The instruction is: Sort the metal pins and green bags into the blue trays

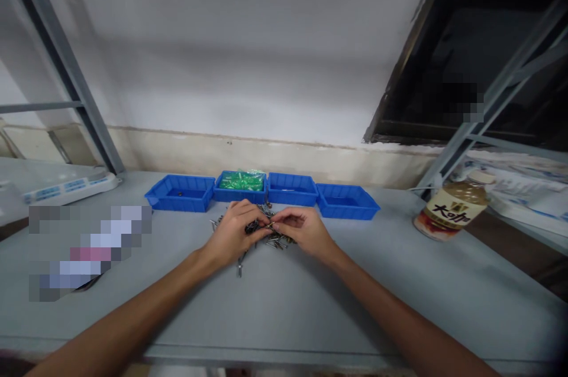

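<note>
A heap of small metal pieces [277, 242], long and thin like screws or bolts, lies on the grey table [284, 306]. Over it my left hand [235, 229] and my right hand [307, 230] meet, their thumbs and fingers pinched together. Between the fingertips is something small and brass-coloured, too small to name. Both hands hide part of the heap. One loose metal piece [240, 270] lies just in front of my left hand.
Behind the heap, a row of blue trays stands along the wall: the left tray [180, 202] holds a small dark piece, another holds a green-filled plastic bag [242, 180]. A drink bottle [456, 206] stands right; a power strip [71, 189] lies left, behind a blurred object [91, 253].
</note>
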`<state>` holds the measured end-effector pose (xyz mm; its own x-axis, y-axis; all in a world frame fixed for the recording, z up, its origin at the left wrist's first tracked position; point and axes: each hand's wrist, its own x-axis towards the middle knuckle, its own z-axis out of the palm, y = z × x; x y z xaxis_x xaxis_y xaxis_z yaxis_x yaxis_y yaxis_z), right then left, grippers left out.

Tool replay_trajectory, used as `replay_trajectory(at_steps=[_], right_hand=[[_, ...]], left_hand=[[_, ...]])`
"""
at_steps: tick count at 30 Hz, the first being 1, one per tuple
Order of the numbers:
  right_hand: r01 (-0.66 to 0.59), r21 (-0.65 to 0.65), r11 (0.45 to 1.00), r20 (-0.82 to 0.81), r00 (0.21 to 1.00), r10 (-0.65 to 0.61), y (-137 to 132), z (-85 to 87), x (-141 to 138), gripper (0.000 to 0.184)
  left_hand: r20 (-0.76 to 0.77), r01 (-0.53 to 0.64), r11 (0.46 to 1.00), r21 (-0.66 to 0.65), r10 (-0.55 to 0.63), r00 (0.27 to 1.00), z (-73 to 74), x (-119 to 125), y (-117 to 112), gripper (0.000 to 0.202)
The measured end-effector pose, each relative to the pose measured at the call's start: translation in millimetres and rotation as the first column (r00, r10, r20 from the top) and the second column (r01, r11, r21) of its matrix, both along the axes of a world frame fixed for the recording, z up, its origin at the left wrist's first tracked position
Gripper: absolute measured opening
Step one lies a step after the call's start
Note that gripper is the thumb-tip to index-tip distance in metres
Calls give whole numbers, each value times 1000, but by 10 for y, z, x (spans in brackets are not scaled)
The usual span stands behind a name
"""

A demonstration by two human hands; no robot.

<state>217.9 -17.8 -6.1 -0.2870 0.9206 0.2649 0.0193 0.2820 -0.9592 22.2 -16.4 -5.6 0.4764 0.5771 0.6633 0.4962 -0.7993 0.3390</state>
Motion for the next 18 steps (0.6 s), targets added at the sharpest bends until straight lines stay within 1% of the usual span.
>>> replay_trajectory(at_steps=[3, 5, 7, 9, 10, 12, 14, 16, 18], right_hand=[[51, 61, 997, 25, 998, -52, 27, 43, 49, 23], [90, 138, 986, 140, 984, -110, 46, 107, 130, 16], [81, 229, 970, 320, 935, -153, 64, 179, 243, 10], [29, 293, 956, 480, 860, -174, 76, 238, 362, 10], [2, 308, 951, 535, 826, -175, 80, 257, 415, 12], [-42, 312, 949, 606, 778, -165, 82, 272, 493, 14], [-91, 305, 948, 653, 744, -139, 78, 265, 523, 14], [-135, 309, 941, 686, 717, -122, 72, 246, 513, 14], [-162, 320, 933, 699, 706, -117, 67, 222, 478, 11]], left_hand=[[-1, -20, 999, 45, 21, 1000, 1, -33, 27, 13], [-19, -44, 994, 99, 46, 999, 23, -89, 65, 11], [-31, -100, 983, 156, 106, 994, 65, -182, 122, 10], [-34, -187, 962, 198, 197, 980, 117, -316, 198, 11], [-28, -238, 947, 215, 249, 968, 141, -398, 243, 12], [8, -356, 905, 232, 365, 931, 178, -581, 340, 14], [93, -497, 835, 235, 490, 867, 193, -778, 437, 16], [151, -591, 776, 221, 572, 806, 189, -961, 519, 19], [167, -675, 714, 187, 654, 738, 176, -1101, 574, 23]])
